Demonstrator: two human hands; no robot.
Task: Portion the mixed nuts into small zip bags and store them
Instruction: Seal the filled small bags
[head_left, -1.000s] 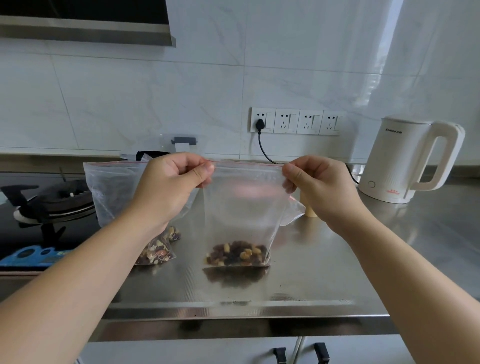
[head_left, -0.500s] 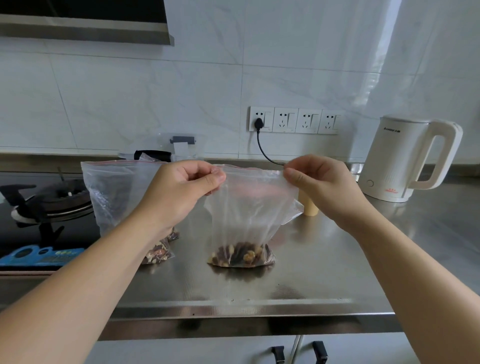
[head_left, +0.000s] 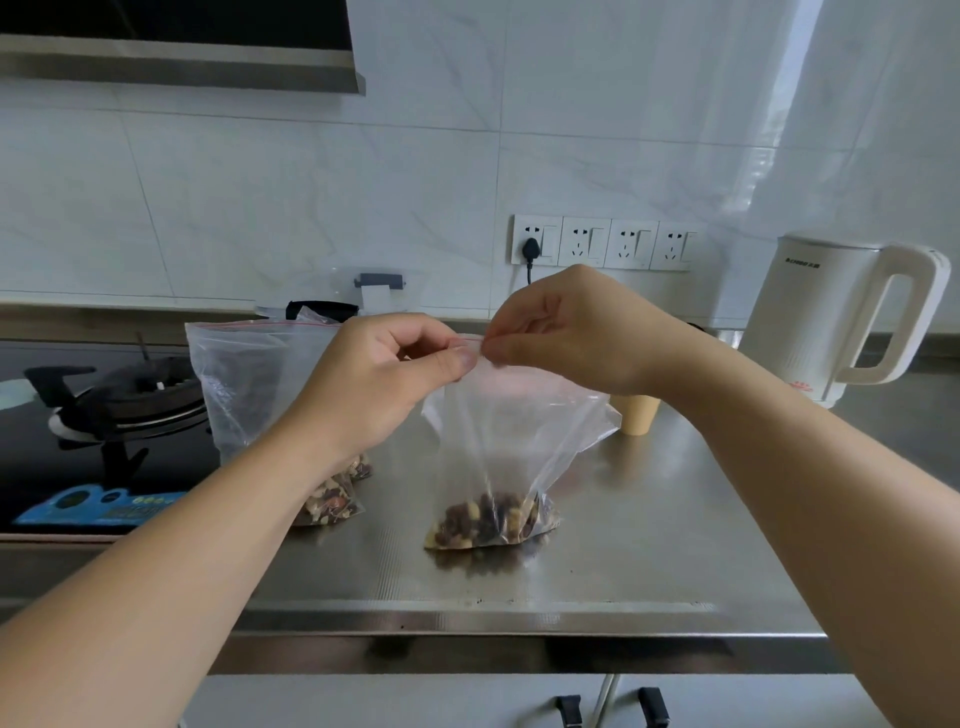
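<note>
Hands (head_left: 395, 379) converged pinching nut-filled zip bag (head_left: 498, 447).

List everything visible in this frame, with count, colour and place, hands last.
zip bag with nuts: 1, clear, centre of counter, top pinched by both hands
second zip bag: 1, clear with red zip line, left of it, nuts at the bottom
counter: 1, steel
kettle: 1, white, right rear
paper cup: 1, tan, behind the right wrist
wall sockets: 4, white, one with a black plug
gas burner: 1, black, left
left hand: pinches the bag's top
right hand: pinches the bag's top
</note>
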